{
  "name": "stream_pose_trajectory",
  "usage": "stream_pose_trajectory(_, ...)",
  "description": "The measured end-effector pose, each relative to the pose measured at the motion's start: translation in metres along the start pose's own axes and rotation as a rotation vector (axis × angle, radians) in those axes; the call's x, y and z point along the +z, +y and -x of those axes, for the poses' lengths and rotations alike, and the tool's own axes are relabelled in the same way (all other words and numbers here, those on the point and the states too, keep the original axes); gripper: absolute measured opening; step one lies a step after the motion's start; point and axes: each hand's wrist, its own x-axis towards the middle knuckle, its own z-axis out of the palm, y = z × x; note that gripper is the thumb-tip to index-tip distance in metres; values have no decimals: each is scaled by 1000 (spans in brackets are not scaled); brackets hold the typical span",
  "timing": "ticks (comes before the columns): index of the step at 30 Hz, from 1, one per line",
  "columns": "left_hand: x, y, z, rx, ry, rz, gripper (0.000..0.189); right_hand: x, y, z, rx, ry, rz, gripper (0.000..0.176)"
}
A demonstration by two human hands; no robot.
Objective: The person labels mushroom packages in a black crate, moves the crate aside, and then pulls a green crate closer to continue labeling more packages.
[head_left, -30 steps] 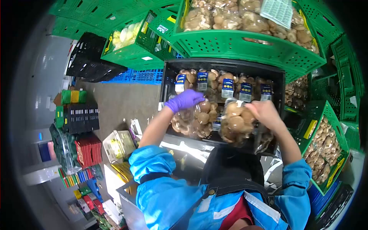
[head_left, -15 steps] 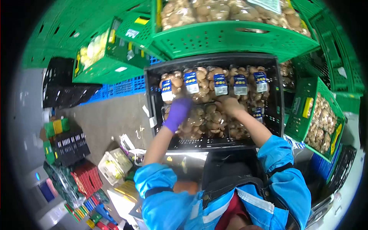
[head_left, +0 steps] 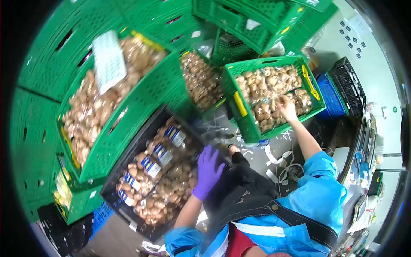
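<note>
My left hand [head_left: 208, 172], in a purple glove, is open with its fingers spread at the right edge of the black crate [head_left: 128, 155]. Inside that crate lie film-wrapped mushroom packs [head_left: 173, 184]; the row on the far side bears blue and white labels [head_left: 150, 166]. My bare right hand [head_left: 286, 108] reaches into a green crate [head_left: 251, 128] on the right. Its fingers look apart and touch the tops of the mushroom packs [head_left: 266, 112] there, which show no blue labels. No pack is lifted.
A large green crate [head_left: 141, 100] of mushroom packs stands behind the black crate, with a white sheet [head_left: 109, 61] on top. Another crate of mushrooms [head_left: 199, 79] sits between. Green crates [head_left: 248, 21] are stacked at the back. Cables and paper scraps [head_left: 280, 160] litter the floor.
The view has turned right. My right hand has left the black crate and reached into the green crate at the right. My left hand has moved from the packs to the black crate's edge.
</note>
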Motion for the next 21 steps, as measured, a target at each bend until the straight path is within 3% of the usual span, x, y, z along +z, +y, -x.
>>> stream_pose_trajectory(2, 13, 35, -40, -33, -6, -47, 54, -24, 96, -39, 173, -73, 322, 69)
stream_pose_trajectory(3, 21, 46, -58, -29, -12, -55, 54, -30, 142, -55, 421, -225, 366, 92)
stream_pose_trajectory(5, 46, 63, -85, -62, 69, -29, 53, -35, 210, -67, 421, -239, 741, 110)
stream_pose_trajectory(7, 65, 73, -100, -162, 116, 2, 54, -47, 240, -90, 668, -392, 672, 125)
stream_pose_trajectory(11, 79, 78, -102, -243, 151, -163, 53, -47, 290, -121, 717, -360, 799, 125)
stream_pose_trajectory(13, 79, 75, -96, -263, 137, -237, 50, -62, 260, -139, 742, -457, 671, 123)
stream_pose_trajectory(15, 77, 75, -92, -288, 138, -234, 47, -50, 345, -139, 557, -410, 644, 114)
stream_pose_trajectory(16, 73, 79, -85, -343, 127, -249, 47, -46, 345, -135, 310, -350, 855, 106)
stream_pose_trajectory(17, 70, 80, -80, -387, 117, -265, 46, -45, 393, -138, 12, -317, 867, 95)
stream_pose_trajectory(18, 67, 79, -70, -423, 162, -285, 46, -52, 404, -149, 35, -370, 728, 84)
stream_pose_trajectory(19, 63, 77, -56, -437, 211, -298, 46, -65, 412, -160, 210, -488, 288, 79)
stream_pose_trajectory(21, 54, 62, -25, -570, 245, -379, 45, -98, 313, -156, 231, -548, 3, 78)
